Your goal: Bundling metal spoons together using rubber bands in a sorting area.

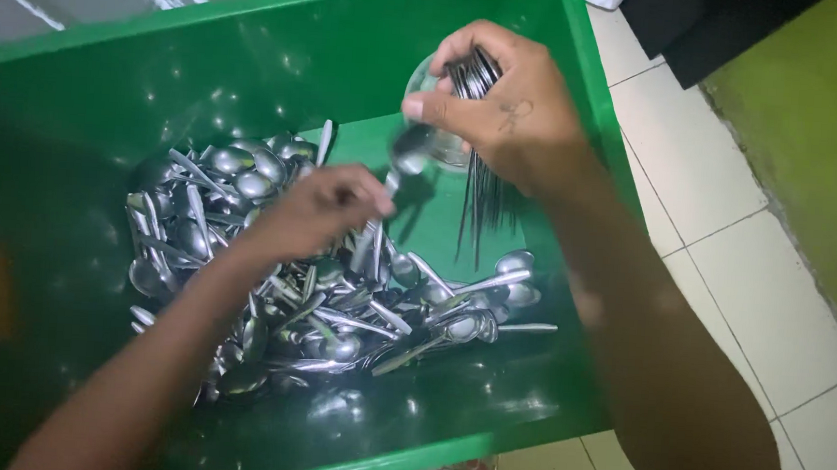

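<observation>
From the head camera we look down into a green plastic crate (108,81) standing on a pale tiled floor (727,254). A heap of loose steel spoons (318,287) fills the middle of the crate's bottom and spreads toward its left wall, with a few strays lying toward the right wall.

Our right hand (504,105) hovers above the crate near its far right corner, fingers wrapped tight around a bundle of gathered spoons (473,142) whose handles hang down below the fist and whose bowls fan out at the thumb.

Our left hand (318,210) sits low over the heap, fingers pinched closed on a single spoon (399,161) that points up toward the bundle, its bowl just beside the right thumb.

We judge the step in hand to be collecting: one spoon is being passed from the heap to the held bundle. Most of the spoons are still loose in the crate.

The next move calls for the right fingers to loosen just enough to admit the new spoon alongside the others without letting the bundle slip, with its bowl lined up the same way.
</observation>
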